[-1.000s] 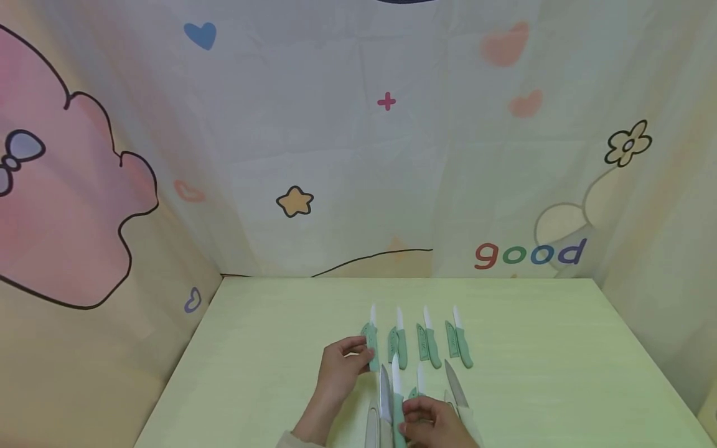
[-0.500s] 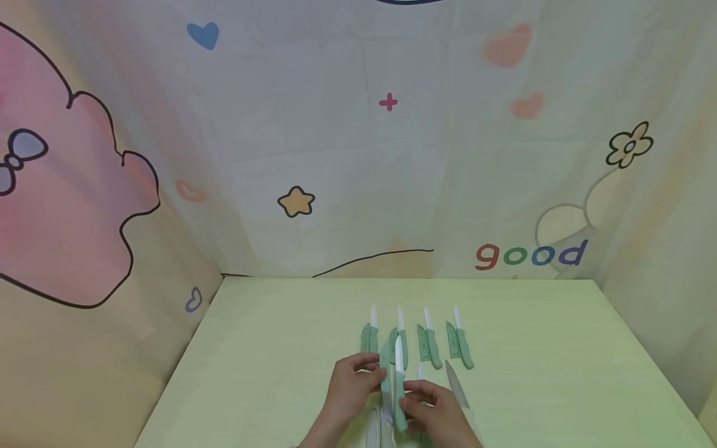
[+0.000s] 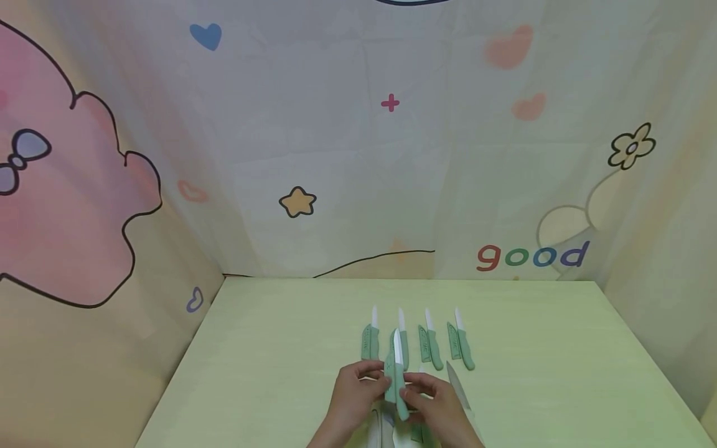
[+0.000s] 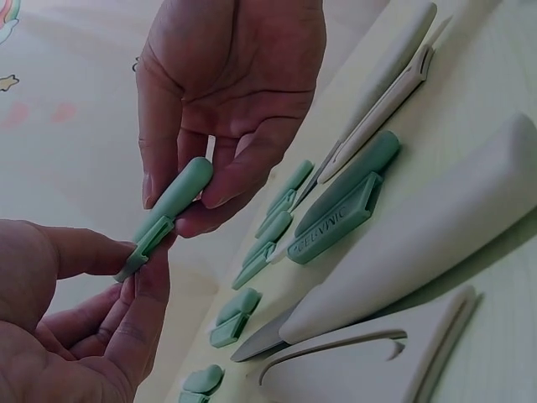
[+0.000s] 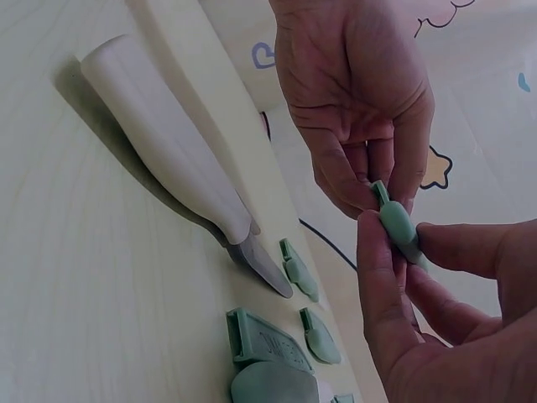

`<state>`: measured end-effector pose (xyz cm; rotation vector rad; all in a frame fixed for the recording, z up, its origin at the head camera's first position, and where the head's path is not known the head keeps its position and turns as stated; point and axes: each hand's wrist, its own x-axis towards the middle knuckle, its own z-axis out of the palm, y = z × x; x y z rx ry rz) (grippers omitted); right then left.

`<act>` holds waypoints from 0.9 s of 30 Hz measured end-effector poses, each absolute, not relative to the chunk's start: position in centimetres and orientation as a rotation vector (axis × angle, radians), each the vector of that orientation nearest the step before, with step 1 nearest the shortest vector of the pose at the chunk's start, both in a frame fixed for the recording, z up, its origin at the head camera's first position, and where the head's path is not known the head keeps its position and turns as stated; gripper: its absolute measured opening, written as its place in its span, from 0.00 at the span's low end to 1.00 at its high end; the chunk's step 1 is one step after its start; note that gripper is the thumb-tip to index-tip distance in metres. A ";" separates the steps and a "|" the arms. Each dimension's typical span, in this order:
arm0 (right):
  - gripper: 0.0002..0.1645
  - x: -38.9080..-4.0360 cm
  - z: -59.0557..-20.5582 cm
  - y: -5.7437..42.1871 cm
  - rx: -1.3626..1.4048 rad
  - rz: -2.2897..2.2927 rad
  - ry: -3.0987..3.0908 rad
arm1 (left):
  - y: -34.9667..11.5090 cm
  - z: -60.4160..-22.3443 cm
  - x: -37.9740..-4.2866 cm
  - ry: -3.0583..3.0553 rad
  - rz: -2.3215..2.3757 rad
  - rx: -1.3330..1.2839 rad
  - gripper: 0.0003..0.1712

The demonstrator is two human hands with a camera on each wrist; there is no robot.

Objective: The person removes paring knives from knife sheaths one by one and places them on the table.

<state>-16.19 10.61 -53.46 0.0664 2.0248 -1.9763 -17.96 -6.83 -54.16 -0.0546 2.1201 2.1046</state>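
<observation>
My left hand [image 3: 358,392] pinches a green knife sheath [image 3: 389,379] between thumb and fingers. My right hand [image 3: 435,401] pinches the green handle of a small paring knife [image 3: 399,351], its white blade bare and pointing away from me. Both hands are raised above the table, bringing sheath and knife side by side. In the left wrist view, the knife handle [image 4: 178,197] lies against the sheath [image 4: 151,248]; whether they touch along their whole length is hard to tell. The right wrist view shows the handle's rounded end [image 5: 398,222] between right thumb and fingers.
Several small green knives [image 3: 431,348], each beside its sheath, form a row farther back. Nearer lie a white-handled knife [image 4: 419,227], a white sheath [image 4: 361,353], another green knife with sheath [image 4: 348,197], and a bare grey blade [image 3: 458,384] at the right. A printed curtain stands behind.
My left hand has moved right and nearer from the back row's left end with the sheath. My right hand has lifted the paring knife up beside it.
</observation>
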 end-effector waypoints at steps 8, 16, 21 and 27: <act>0.26 -16.4 -53.4 10.3 0.080 -2.009 2.005 | -7.0 -54.3 -17.8 2.110 2.103 -0.073 0.16; 0.27 -16.6 -53.5 9.6 0.058 -2.030 1.967 | -7.7 -54.1 -17.5 2.146 2.085 -0.082 0.16; 0.25 -16.7 -53.5 8.9 0.017 -1.985 1.996 | -8.6 -54.3 -17.3 2.172 2.072 -0.092 0.15; 0.24 -16.9 -53.8 7.9 -0.038 -1.955 2.030 | -9.8 -54.6 -17.3 2.210 2.040 -0.116 0.13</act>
